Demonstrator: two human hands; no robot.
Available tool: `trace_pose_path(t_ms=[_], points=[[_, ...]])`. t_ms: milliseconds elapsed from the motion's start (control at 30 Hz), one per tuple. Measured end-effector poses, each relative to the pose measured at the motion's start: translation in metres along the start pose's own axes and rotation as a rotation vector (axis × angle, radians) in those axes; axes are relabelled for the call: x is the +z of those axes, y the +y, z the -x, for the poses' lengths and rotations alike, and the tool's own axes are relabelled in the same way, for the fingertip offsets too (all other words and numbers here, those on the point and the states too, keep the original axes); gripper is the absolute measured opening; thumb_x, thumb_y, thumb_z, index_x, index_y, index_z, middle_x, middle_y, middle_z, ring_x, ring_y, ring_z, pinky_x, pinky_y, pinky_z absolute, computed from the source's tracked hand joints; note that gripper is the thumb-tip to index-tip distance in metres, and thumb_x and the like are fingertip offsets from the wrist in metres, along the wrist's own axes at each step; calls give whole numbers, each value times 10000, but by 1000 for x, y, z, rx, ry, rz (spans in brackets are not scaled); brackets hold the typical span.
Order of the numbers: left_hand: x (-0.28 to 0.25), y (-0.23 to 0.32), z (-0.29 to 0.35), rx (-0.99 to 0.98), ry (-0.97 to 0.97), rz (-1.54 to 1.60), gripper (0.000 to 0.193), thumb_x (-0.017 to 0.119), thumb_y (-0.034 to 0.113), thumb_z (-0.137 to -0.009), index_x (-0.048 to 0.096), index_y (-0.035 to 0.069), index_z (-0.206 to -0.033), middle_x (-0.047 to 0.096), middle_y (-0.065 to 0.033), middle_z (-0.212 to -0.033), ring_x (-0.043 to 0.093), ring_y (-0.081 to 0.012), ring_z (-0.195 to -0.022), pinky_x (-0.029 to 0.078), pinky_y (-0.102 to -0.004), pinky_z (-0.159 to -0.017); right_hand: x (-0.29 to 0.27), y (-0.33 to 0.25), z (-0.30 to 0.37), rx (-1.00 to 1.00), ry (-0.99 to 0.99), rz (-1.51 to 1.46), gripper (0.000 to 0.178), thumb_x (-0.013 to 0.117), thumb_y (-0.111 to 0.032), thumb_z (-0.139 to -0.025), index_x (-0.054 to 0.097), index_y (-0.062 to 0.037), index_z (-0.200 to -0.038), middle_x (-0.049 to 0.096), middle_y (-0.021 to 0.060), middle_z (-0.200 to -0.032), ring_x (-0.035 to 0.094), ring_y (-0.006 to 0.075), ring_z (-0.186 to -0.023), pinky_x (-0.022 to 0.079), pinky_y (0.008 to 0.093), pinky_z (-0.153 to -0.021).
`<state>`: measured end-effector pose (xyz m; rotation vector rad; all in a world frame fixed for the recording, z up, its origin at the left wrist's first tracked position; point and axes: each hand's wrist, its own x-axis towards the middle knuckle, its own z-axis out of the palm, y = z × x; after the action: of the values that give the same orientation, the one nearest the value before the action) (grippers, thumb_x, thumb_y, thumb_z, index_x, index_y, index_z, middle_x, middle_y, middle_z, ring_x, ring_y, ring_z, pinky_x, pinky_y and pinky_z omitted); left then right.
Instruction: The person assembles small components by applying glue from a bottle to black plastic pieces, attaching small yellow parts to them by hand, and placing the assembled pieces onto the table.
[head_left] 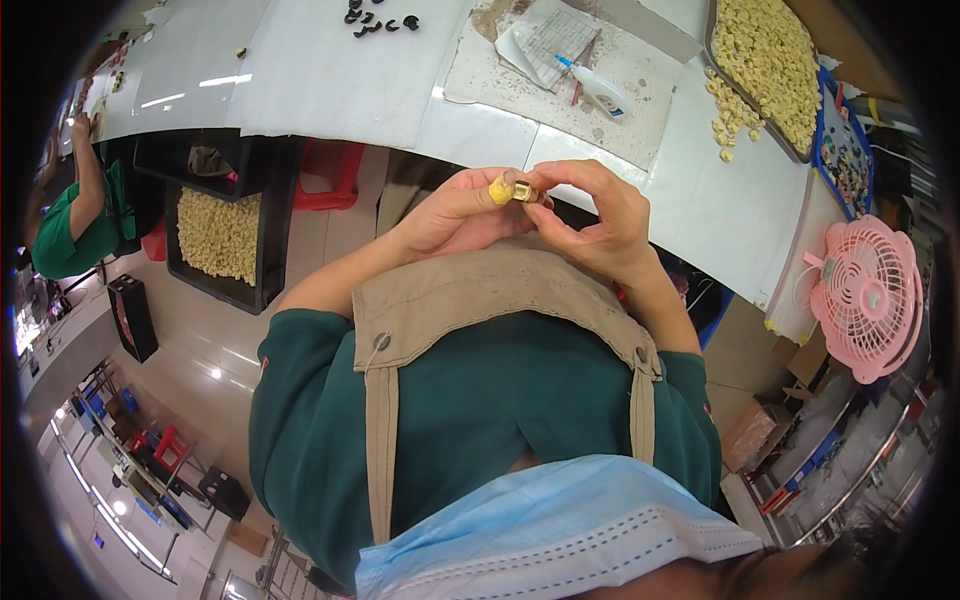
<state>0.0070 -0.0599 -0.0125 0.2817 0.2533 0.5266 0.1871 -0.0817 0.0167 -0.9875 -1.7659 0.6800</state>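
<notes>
Close in front of my chest, at the near edge of the white table, both hands meet around a small pale-yellow piece (523, 191) with a dark opening. My left hand (452, 213) grips it from the left, its thumb wearing a yellow covering (501, 188) at the tip. From the other side, my right hand (612, 222) pinches the piece between thumb and forefinger. The fingers hide much of it, so its exact kind is not clear. Farther off lies a white squeeze bottle (604, 95) with a blue nozzle, touched by neither hand.
Papers (552, 42) lie on a stained board (480, 75). At the far right, a tray (783, 141) is heaped with pale-yellow pieces, some spilled beside it. A pink fan (868, 290) stands right. Black curved pieces (390, 25) lie far off. A black crate (272, 245) and another person (75, 235) are left.
</notes>
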Motion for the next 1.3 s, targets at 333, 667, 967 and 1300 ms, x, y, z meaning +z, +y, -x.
trace_pose_path(t_ms=[333, 667, 967, 1300], points=[[2, 21, 7, 160, 181, -315, 183, 603, 168, -845, 577, 29, -961, 581, -49, -970, 532, -144, -949, 405, -302, -869, 0, -10, -20, -141, -39, 21, 299, 661, 83, -658, 601, -24, -930, 629, 92, -843, 612, 192, -699, 496, 271, -609], [-122, 229, 69, 837, 1482, -1908, 268, 663, 269, -714, 653, 53, -871, 629, -98, -887, 594, -240, -845, 463, -339, -752, -36, -106, -70, 136, -117, -1211, 81, 595, -108, -828, 563, -131, -900, 523, 43, -855, 571, 206, -783, 455, 299, -641], [-179, 295, 89, 902, 1615, -1898, 287, 646, 270, -736, 660, 65, -936, 657, -82, -867, 619, -204, -806, 475, -316, -753, -56, -118, -78, 17, -156, -1145, 127, 614, -115, -794, 569, -122, -912, 523, 32, -878, 551, 180, -835, 454, 292, -647], [-121, 177, 114, 1556, 1251, -1221, 123, 602, 39, -808, 624, -3, -921, 615, -31, -834, 568, -90, -767, 460, -221, -694, -46, -156, -65, -118, -189, -1148, 181, 636, -123, -757, 575, -113, -926, 522, 19, -905, 527, 151, -894, 452, 285, -653]])
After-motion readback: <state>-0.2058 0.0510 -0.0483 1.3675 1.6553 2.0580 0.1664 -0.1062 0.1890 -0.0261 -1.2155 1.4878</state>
